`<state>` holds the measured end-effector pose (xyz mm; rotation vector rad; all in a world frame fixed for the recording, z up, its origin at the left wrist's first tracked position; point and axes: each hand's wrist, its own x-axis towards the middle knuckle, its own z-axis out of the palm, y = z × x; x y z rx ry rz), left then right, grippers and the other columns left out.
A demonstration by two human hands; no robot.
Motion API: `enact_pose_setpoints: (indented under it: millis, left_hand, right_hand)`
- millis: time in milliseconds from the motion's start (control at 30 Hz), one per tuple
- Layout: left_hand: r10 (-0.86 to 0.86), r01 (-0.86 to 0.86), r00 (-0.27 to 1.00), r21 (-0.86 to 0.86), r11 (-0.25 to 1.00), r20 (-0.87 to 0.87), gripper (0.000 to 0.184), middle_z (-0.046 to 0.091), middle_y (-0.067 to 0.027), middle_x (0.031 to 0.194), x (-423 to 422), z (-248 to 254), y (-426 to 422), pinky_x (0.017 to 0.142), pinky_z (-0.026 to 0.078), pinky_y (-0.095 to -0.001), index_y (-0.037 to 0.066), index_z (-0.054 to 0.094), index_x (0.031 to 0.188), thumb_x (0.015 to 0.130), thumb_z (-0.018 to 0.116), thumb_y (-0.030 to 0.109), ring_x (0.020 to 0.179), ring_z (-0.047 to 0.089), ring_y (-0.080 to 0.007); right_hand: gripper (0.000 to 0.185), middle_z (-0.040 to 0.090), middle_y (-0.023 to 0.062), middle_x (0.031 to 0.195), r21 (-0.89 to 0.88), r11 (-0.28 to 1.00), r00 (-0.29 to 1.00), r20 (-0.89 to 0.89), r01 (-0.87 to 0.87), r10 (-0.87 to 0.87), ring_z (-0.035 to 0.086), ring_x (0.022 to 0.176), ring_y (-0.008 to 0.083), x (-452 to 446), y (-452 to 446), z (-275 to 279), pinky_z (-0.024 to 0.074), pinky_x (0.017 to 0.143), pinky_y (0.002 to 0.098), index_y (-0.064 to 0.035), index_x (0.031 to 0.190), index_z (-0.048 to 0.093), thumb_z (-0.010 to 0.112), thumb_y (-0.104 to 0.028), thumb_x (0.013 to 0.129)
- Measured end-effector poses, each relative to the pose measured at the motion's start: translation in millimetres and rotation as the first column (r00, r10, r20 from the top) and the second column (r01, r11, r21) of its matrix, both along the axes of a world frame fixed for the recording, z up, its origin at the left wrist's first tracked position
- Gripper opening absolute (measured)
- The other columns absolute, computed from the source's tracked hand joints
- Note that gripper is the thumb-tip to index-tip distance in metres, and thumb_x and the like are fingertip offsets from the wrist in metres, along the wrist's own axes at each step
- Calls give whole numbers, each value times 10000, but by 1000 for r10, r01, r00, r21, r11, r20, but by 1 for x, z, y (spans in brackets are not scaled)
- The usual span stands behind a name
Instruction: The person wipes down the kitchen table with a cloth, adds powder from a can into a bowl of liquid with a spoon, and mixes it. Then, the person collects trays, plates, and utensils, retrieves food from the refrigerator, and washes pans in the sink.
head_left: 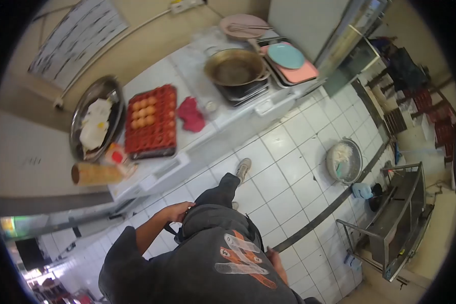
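Observation:
My left hand [179,212] is at the left side of my waist, against the dark clothing, with its fingers drawn together; anything inside them is hidden. Partly hidden by my shirt [187,268], my right hand [277,263] hangs blurred at my right side, and its fingers are unclear. Ahead on the white counter [197,147] sits a red egg tray [149,139] with several brown eggs. Beside it lie a red cloth [191,114] and an oval metal dish [117,93] of white food. A wide pan [234,67] rests on a stove [244,92].
A basin [359,164] of pale food stands on the tiled floor [278,187]. On the right is a metal rack [415,190]. Trays with a blue lid [286,55] and a pink bowl with a whisk [244,26] occupy the counter's far end.

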<state>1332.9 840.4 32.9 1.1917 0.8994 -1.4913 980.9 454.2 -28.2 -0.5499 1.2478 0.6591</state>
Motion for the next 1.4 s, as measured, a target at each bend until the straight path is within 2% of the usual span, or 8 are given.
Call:
enact_pose_setpoints:
  millis: [67,167,233,333,733,933,1033,1400]
  left_hand:
    - [-372,369,915,54,928,155,456,653,-165,1097,49,3,-49,817,531,-405,-10,589,1142,936,500,388,906,665,-263]
    - [-895,773,270,475,421,355,513,627,-219,1123,145,51,-170,821,517,-408,13,562,1182,891,565,436,933,653,-329]
    - [-577,256,-132,590,766,806,545,657,-239,960,169,28,-246,802,504,-401,3,577,1154,838,622,445,913,637,-398]
    - [-255,388,274,136,912,927,470,672,-172,953,244,55,-377,800,501,-367,55,562,1192,817,685,310,886,655,-291]
    - [-247,-300,378,370,879,892,655,601,-276,1075,444,-43,-576,919,459,-393,-89,418,1241,759,701,253,1026,598,-380]
    - [-264,-441,483,492,750,835,473,620,-169,952,444,-21,-599,799,526,-401,-7,472,1195,807,655,193,884,640,-351]
    - [294,-679,451,110,726,842,318,612,-132,882,447,-24,-601,616,567,-371,39,510,1142,891,586,218,754,651,-258]
    - [552,-676,526,-76,733,647,298,532,-46,892,458,17,-590,698,572,-417,78,506,969,940,547,372,799,575,-191]
  right_hand:
    - [675,498,258,1276,281,945,979,69,167,-193,507,1146,358,110,-55,121,366,1009,491,19,1280,474,480,-540,902]
    - [569,538,183,1218,-306,925,929,354,225,-109,537,1100,298,205,-145,157,426,923,461,-27,1235,493,514,-494,911]
    - [495,559,140,1189,-557,753,887,455,349,-74,562,1064,259,268,-190,168,459,878,415,-43,1193,512,531,-457,923]
    - [419,589,122,1148,-621,679,851,526,391,-9,585,1019,223,344,-237,199,464,865,367,-46,1173,525,516,-402,952]
    - [259,644,90,958,-708,690,600,620,149,506,607,860,149,606,-437,163,476,764,278,7,1064,596,595,-217,935]
    - [403,657,190,821,-963,173,470,254,208,845,651,748,259,802,-472,111,506,693,354,58,1007,604,698,-284,814]
    - [410,654,179,788,-995,73,454,93,62,886,644,720,255,831,-468,70,504,675,360,57,969,604,716,-289,781]
    - [236,620,145,985,-428,881,661,605,-201,445,661,830,223,856,-464,85,603,762,348,36,1097,487,533,10,866]
